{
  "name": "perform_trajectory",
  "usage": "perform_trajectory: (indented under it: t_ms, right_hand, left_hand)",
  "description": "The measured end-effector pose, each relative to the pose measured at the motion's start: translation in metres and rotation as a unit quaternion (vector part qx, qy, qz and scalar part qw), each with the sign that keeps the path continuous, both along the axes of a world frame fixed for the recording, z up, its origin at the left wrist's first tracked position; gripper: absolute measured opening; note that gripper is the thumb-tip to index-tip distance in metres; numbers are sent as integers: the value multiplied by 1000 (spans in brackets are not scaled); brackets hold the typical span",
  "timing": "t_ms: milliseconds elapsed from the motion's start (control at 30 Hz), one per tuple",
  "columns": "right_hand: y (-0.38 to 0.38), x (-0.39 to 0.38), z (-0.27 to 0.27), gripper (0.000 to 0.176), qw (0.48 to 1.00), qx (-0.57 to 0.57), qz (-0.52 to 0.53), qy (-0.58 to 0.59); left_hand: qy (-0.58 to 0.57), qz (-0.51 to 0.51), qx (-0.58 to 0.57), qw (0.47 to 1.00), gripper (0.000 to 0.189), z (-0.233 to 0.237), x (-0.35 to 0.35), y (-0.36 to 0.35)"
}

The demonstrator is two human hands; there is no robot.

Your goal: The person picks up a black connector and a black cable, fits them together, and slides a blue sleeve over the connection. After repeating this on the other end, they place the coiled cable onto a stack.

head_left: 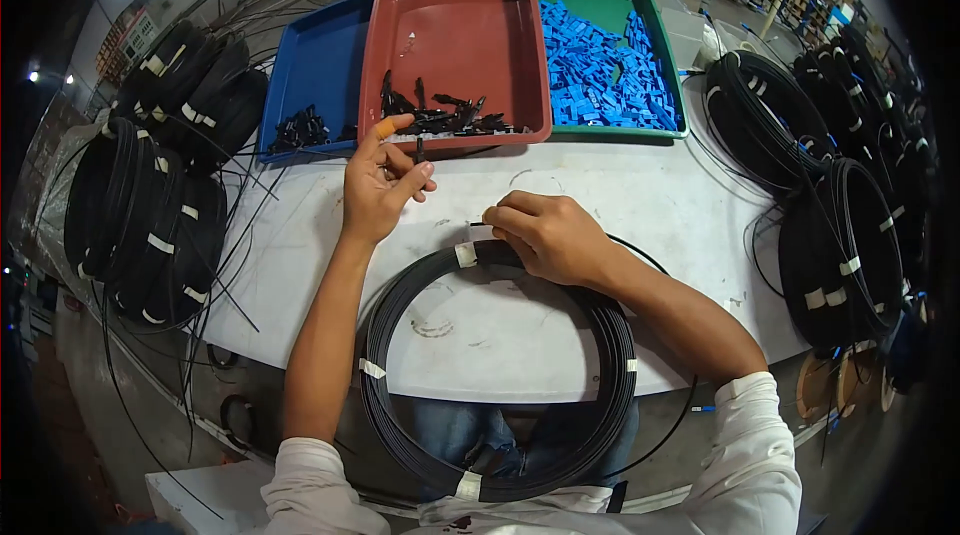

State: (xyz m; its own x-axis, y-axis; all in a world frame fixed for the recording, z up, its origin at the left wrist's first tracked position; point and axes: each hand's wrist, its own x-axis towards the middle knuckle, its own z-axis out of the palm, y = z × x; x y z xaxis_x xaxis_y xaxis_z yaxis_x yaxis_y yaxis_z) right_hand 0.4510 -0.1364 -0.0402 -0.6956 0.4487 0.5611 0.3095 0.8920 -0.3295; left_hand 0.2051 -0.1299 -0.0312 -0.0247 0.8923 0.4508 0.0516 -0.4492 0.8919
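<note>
A black cable coil [400, 315] bound with white tape lies on the white table [660, 205] and hangs over its front edge onto my lap. My right hand [545, 235] pinches the coil's top at a white tape tag [466, 253]. My left hand [378, 185] is raised just in front of the red tray [460, 25], holding a small black plastic piece [420, 148] between thumb and fingers. An orange cap covers its index fingertip. Several more black pieces [445, 117] lie at the red tray's front.
A blue tray [320, 65] with a few black parts [300, 128] sits left of the red one. A green tray [600, 0] full of blue parts [605, 70] sits right. Stacks of black cable coils flank the table at left [150, 205] and right [840, 245].
</note>
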Motion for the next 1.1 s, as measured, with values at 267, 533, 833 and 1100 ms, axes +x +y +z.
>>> perform_trajectory:
  t_ms: [267, 533, 833, 1100]
  right_hand:
    - [-2, 1, 3, 23, 1000, -6, -6, -6]
    - [-2, 2, 3, 25, 999, -29, -15, -7]
    - [15, 12, 13, 14, 986, -147, -76, 5]
    - [11, 12, 36, 10, 940, -325, -91, 38]
  left_hand:
    - [-6, -7, 1, 1000, 33, -9, -6, 1]
    - [75, 63, 51, 994, 41, -7, 3, -6]
    - [109, 3, 31, 993, 24, -6, 4, -10]
    - [79, -57, -47, 994, 27, 2, 10, -20]
